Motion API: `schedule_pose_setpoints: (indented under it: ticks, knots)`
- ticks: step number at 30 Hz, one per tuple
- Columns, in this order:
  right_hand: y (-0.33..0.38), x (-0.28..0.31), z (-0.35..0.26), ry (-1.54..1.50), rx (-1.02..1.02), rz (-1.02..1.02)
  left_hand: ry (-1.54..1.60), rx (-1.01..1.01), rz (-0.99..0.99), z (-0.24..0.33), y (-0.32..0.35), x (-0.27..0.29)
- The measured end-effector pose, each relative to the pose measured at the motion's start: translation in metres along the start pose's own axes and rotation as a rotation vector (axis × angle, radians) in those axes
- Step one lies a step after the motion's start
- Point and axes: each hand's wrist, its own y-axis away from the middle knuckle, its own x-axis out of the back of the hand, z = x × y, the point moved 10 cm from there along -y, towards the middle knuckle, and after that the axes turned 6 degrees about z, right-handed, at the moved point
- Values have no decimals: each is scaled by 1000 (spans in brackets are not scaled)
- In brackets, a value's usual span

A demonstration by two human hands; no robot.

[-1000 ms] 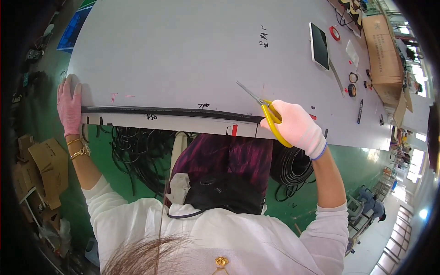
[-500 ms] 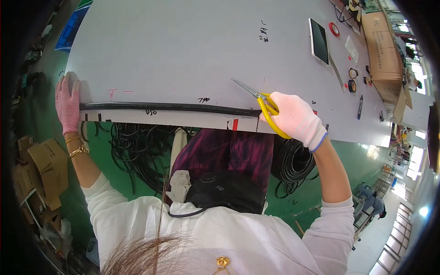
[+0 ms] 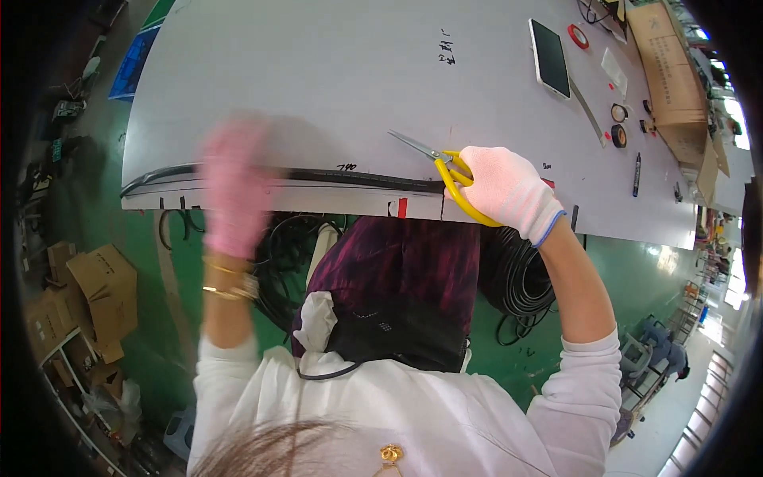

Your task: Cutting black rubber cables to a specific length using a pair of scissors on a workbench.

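A black cable [image 3: 350, 178] lies along the near edge of the pale grey table [image 3: 318, 79], its left end bowed slightly near the corner. My left hand [image 3: 237, 184], in a pink glove, is over the left part of the cable and smeared by motion, so its fingers cannot be made out. In a pale pink glove, my right hand [image 3: 505, 187] is closed around the yellow handles of the scissors [image 3: 457, 184]. The scissor blades point up and left over the table. The cable's right end meets the fingers of this hand; whether they pinch it is hidden.
At the table's right lie a phone [image 3: 550, 57], a metal ruler [image 3: 588, 111], tape rolls [image 3: 619, 136], a black marker [image 3: 637, 175] and a cardboard box [image 3: 669, 67]. Black cable coils [image 3: 517, 278] sit below the near edge. Cartons [image 3: 103, 290] stand on the floor at left.
My left hand has left the table's left corner and moved right along the cable, whose left end now shows. My right hand stays at the cable's right end with the scissors.
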Motion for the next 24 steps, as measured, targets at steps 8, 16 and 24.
schedule_pose_setpoints:
  ticks: [8, 16, 24]
  knots:
    - [-2, 4, -10, -37, 58, -7, 67, -97, -231, 166, 2, -78]
    - [1, 5, -9, -61, 55, -34, 19, -84, -185, 171, -1, -86]
    - [5, 5, -4, -129, 107, 86, -29, -120, -218, 173, -6, -87]
